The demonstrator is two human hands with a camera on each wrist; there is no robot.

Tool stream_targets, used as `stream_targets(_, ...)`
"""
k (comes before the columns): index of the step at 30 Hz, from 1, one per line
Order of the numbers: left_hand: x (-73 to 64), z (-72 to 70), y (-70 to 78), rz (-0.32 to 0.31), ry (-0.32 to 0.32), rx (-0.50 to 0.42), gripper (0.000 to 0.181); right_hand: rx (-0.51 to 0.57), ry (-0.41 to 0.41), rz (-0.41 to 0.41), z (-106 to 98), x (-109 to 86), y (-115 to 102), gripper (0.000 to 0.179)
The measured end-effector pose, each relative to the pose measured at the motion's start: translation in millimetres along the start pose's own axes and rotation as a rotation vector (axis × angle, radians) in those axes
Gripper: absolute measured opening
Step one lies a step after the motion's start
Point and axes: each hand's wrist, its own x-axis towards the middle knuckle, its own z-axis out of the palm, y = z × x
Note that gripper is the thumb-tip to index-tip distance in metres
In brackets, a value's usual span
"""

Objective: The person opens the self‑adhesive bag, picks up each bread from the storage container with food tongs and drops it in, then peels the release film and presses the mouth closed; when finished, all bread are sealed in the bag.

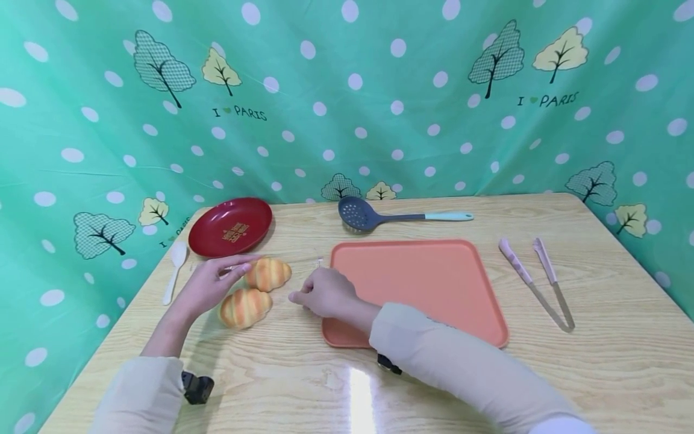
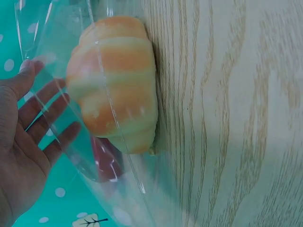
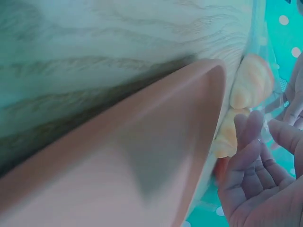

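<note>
Two croissant-shaped breads lie side by side on the wooden table: a front one (image 1: 246, 308) and a back one (image 1: 268, 274). My left hand (image 1: 208, 283) is at their left. In the left wrist view it pinches the edge of clear plastic film (image 2: 135, 175) between thumb and index finger, its other fingers spread behind. Through the film shows a bread (image 2: 118, 85). My right hand (image 1: 329, 293) is over the left edge of the pink tray (image 1: 417, 271), its fingers curled; a bit of film sticks up behind the knuckles. The pinch is partly hidden.
A red oval plate (image 1: 230, 228) stands at the back left, with a white spoon (image 1: 176, 265) beside it. Behind the tray lies a slotted skimmer (image 1: 374, 216) with a light-blue handle. Tongs (image 1: 542, 283) with lilac handles lie to the right. A green curtain (image 1: 325, 78) hangs behind.
</note>
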Motion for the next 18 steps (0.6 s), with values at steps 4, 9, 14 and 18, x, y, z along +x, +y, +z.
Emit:
stream_targets(4, 0.9, -0.4, 0.6, -0.006, -0.018, 0.0, 0.033, 0.047, 0.027, -0.034, -0.5, -2.4, 2.2, 0.031)
stream_targets(9, 3.2, -4.4, 5.7, -0.002, -0.078, 0.013, 0.038, 0.019, 0.034, -0.083, -1.0, -6.2, 3.9, 0.023)
stream_targets(14, 17.7, -7.4, 20.5, -0.003, -0.149, 0.025, 0.045, -0.008, 0.03, -0.118, -2.0, -9.2, 6.3, 0.032)
stream_targets(18, 33.3, -2.2, 32.3, -0.028, -0.162, 0.041, 0.049, -0.065, 0.007, -0.14, -1.4, -9.0, 7.9, 0.033)
